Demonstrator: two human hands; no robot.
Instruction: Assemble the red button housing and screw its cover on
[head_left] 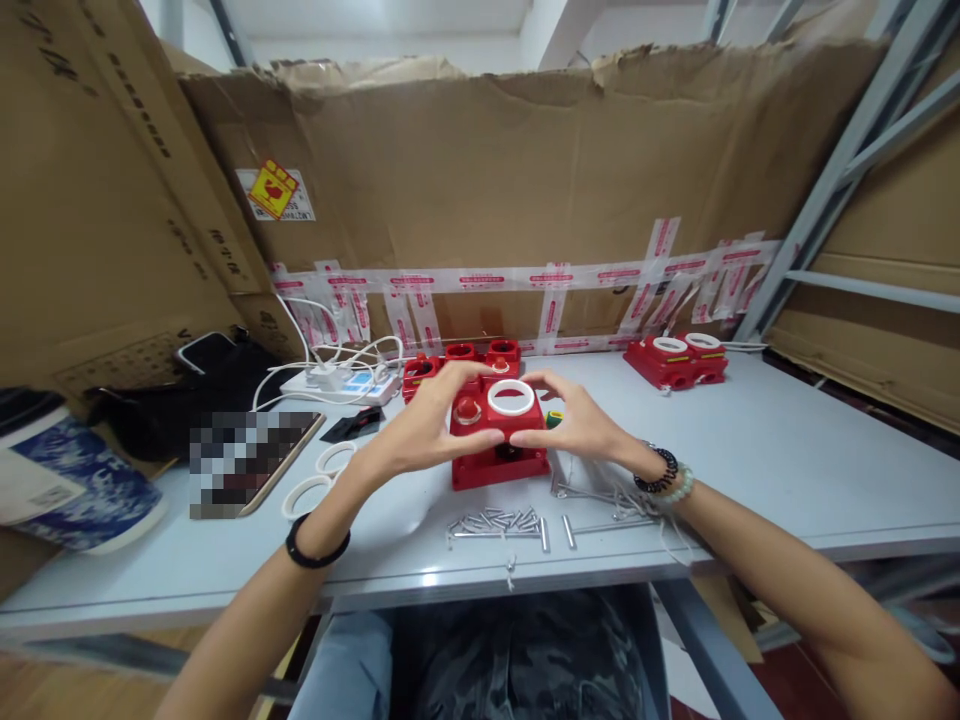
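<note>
A white ring (511,397) sits on top of a red housing (501,470) in front of me. Curved around its left side is my left hand (420,425), thumb at the front edge of the red block and fingers behind. My right hand (581,415) mirrors this on the right, the two thumb tips almost meeting below the ring. Both hands are closed on the housing; the far fingertips are partly hidden. Beside the ring, a round red knob (468,411) shows on the housing.
More red housings (459,352) stand behind, and another pair (675,361) sits at the back right. Loose screws (495,520) and T-handled tools (545,534) lie near the front edge. White rings (304,496), a phone (255,465), a power strip (382,386) and a cup (82,490) are at left.
</note>
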